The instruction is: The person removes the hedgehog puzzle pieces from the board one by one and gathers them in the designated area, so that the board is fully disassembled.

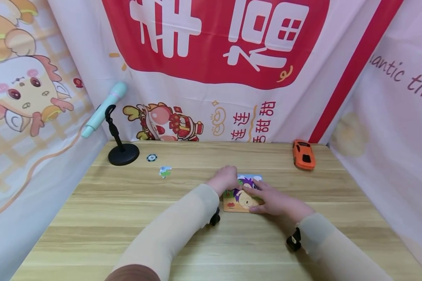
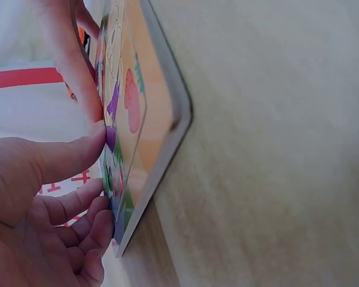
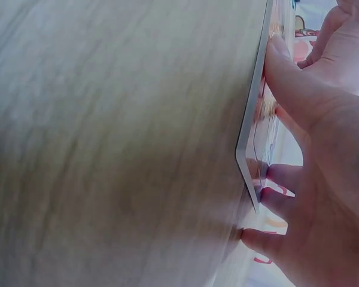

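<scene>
A jigsaw puzzle board (image 1: 231,205) with a purple-and-cream cartoon animal lies on the table. My left hand (image 1: 226,179) is at its left side; in the left wrist view the thumb (image 2: 78,156) extends to the picture surface, while the other fingers bend loosely against it. Over the right part of the board, my right hand (image 1: 276,200) is spread. Its thumb (image 3: 287,75) presses near the front edge in the right wrist view, with two fingertips on the picture and another beyond the edge on the table. The hands cover some of the picture.
Loose puzzle pieces (image 1: 165,171) and a round poker chip (image 1: 152,157) lie at back left. Behind them, a black stand (image 1: 123,153) supports a mint-green microphone (image 1: 105,109). An orange toy car (image 1: 303,155) sits at back right. Printed cloth (image 1: 211,74) hangs behind the wooden table (image 1: 126,218).
</scene>
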Motion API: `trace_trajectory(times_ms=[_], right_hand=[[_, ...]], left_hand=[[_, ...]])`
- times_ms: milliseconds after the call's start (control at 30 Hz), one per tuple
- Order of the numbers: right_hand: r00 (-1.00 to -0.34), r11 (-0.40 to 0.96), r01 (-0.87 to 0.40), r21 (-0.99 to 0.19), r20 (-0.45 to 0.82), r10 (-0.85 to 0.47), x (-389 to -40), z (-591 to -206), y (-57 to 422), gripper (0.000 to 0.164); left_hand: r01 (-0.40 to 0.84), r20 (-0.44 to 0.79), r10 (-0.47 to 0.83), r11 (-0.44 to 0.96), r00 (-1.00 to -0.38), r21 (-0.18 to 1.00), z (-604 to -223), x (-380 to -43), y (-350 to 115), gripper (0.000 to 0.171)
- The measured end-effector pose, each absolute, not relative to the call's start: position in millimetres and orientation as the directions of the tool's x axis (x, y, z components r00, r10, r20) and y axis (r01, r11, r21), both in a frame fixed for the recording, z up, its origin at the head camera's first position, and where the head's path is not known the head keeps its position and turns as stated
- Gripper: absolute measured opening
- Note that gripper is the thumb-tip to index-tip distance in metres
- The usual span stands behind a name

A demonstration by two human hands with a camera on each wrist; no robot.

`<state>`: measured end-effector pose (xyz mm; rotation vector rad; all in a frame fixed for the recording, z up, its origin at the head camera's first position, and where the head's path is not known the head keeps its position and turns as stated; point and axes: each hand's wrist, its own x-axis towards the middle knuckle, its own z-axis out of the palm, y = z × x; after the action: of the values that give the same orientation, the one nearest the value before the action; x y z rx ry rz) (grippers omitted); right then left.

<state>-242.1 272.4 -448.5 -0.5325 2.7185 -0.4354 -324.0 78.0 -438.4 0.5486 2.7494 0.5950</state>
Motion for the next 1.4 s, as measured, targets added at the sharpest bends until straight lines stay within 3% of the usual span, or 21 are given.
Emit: trace_trajectory(times_ms=[500,767,1200,1400], right_hand=[[-0.858,0.874,-0.298,-0.383,-0.293,-0.421,-242,-445,275,0.064],[-0.857,0.877,-0.301,-0.375,-0.296,-0.421,-242,-446,276,0.064],[-0.858,0.881,-0.279,-0.381,-0.312,-0.407,-245,-447,276,0.065],[-0.855,0.88,-0.283,-0.381,-0.315,-0.411,-246,-448,276,0.066]], left_hand=[[0.267,-0.198,0.412,0.82,-0.89,0.506,-445,-331,77,0.028],[0.211,-0.184,0.395,0.766,-0.9,0.607,-442,-327,74,0.02],[0.0,-0.231,0.295,0.617,-0.927,0.787,-456,-342,77,0.013],[0.042,-0.134,0.281,0.542,-0.95,0.839,-453,-346,69,0.009]])
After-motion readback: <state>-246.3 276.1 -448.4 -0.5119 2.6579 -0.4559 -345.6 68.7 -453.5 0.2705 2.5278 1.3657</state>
